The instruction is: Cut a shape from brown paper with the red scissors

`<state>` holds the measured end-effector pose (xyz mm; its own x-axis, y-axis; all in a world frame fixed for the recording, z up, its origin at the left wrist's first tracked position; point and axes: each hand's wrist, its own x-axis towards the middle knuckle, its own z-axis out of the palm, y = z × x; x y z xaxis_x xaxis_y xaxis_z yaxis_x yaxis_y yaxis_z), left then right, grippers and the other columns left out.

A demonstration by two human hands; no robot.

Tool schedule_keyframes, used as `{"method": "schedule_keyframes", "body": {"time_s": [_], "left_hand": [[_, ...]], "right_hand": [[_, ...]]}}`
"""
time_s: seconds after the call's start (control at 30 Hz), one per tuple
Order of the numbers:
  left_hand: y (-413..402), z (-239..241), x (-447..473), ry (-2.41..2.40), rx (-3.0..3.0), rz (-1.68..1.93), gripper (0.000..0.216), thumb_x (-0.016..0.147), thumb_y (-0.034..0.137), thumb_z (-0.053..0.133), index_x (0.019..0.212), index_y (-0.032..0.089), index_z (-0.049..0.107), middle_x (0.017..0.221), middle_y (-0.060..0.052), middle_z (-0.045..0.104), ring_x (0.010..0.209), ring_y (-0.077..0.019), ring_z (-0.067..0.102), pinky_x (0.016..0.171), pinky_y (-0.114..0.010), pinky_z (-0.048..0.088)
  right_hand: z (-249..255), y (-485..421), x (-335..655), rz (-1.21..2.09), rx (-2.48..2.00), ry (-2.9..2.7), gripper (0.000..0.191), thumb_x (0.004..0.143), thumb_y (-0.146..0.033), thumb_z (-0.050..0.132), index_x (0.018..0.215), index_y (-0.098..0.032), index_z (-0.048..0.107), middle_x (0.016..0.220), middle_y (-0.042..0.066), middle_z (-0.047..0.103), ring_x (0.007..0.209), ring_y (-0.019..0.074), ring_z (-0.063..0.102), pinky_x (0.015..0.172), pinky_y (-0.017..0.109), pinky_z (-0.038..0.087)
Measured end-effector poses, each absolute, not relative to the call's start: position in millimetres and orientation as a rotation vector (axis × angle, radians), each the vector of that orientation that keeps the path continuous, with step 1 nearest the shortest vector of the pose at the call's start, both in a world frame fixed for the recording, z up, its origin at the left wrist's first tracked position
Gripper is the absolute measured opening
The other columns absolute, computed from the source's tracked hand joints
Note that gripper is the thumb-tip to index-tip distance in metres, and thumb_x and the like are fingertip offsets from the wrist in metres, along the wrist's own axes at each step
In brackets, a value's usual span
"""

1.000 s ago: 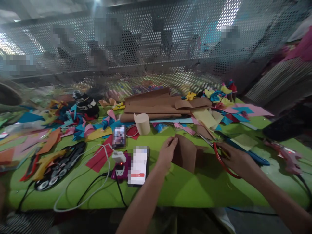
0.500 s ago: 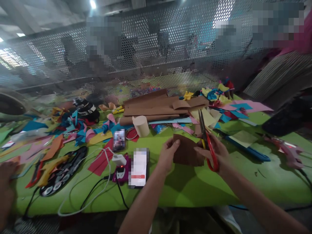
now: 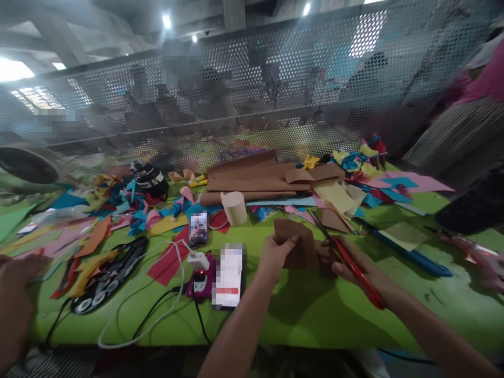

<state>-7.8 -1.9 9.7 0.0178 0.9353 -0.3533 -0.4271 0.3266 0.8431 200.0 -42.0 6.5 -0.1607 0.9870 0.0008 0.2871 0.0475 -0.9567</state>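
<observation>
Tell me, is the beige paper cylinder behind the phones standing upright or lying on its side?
Upright. The beige paper cylinder stands on its end on the green table, its round top edge visible, just behind the phone.

Two bare forearms reach forward from the bottom edge. The left hand (image 3: 275, 253) is raised, thumb on top and fingers curled behind in a pinch — wrist straight. The right hand (image 3: 356, 268) sits just to its right, fingers closed in a grip, palm turned inward — forearm angled in from the lower right.
</observation>
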Motion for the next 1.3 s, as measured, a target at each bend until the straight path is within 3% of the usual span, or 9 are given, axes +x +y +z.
{"method": "schedule_keyframes", "body": {"time_s": [0.23,0.43,0.8,0.93,1.13,1.3], "left_hand": [[-2.9,9.2,-6.3,1.039,0.623,1.167,0.058,0.041,0.052,0.099,0.078,0.013,0.078,0.083,-0.011,0.080,0.081,-0.0270,0.074,0.082,-0.039,0.058],[-2.8,10.4,-6.1,1.029,0.609,1.150,0.064,0.036,0.056,0.098,0.079,0.014,0.079,0.085,-0.011,0.080,0.080,-0.0258,0.074,0.082,-0.038,0.057],[-3.4,9.3,-6.9,0.993,0.651,1.143,0.059,0.040,0.056,0.098,0.077,0.014,0.079,0.083,-0.011,0.080,0.078,-0.0245,0.073,0.081,-0.036,0.056],[-2.7,6.9,-6.3,1.019,0.658,1.143,0.059,0.041,0.055,0.097,0.079,0.014,0.080,0.081,-0.011,0.079,0.075,-0.0236,0.072,0.076,-0.034,0.055],[-0.7,2.8,-6.9,1.023,0.689,1.142,0.057,0.044,0.053,0.097,0.081,0.013,0.080,0.081,-0.010,0.079,0.076,-0.0233,0.071,0.076,-0.034,0.053],[0.5,0.2,-7.8,1.075,0.730,1.127,0.051,0.049,0.050,0.095,0.080,0.013,0.080,0.082,-0.010,0.078,0.077,-0.0237,0.071,0.075,-0.033,0.052]], "right_hand": [[3.6,-46.6,192.3,1.166,-1.343,-1.667,0.050,0.085,-0.067,0.064,0.115,-0.027,0.064,0.102,0.006,0.075,0.101,0.0326,0.069,0.084,0.041,0.057],[3.5,-46.6,188.8,1.142,-1.368,-1.638,0.042,0.086,-0.065,0.062,0.102,-0.027,0.067,0.086,0.004,0.071,0.089,0.0296,0.067,0.070,0.036,0.055],[11.3,-49.3,184.9,1.093,-1.447,-1.608,0.048,0.083,-0.072,0.061,0.090,-0.024,0.065,0.074,0.000,0.057,0.065,0.0187,0.054,0.057,0.030,0.048],[7.7,-46.2,185.9,1.108,-1.413,-1.597,0.046,0.082,-0.071,0.063,0.084,-0.025,0.063,0.074,0.001,0.058,0.066,0.0199,0.054,0.060,0.032,0.049],[1.6,-42.4,190.6,1.099,-1.383,-1.619,0.046,0.082,-0.070,0.063,0.092,-0.025,0.067,0.075,0.001,0.061,0.063,0.0201,0.057,0.058,0.032,0.050],[2.8,-41.0,195.1,1.066,-1.402,-1.656,0.043,0.082,-0.066,0.065,0.095,-0.026,0.071,0.078,0.003,0.068,0.071,0.0256,0.065,0.064,0.035,0.054]]}}
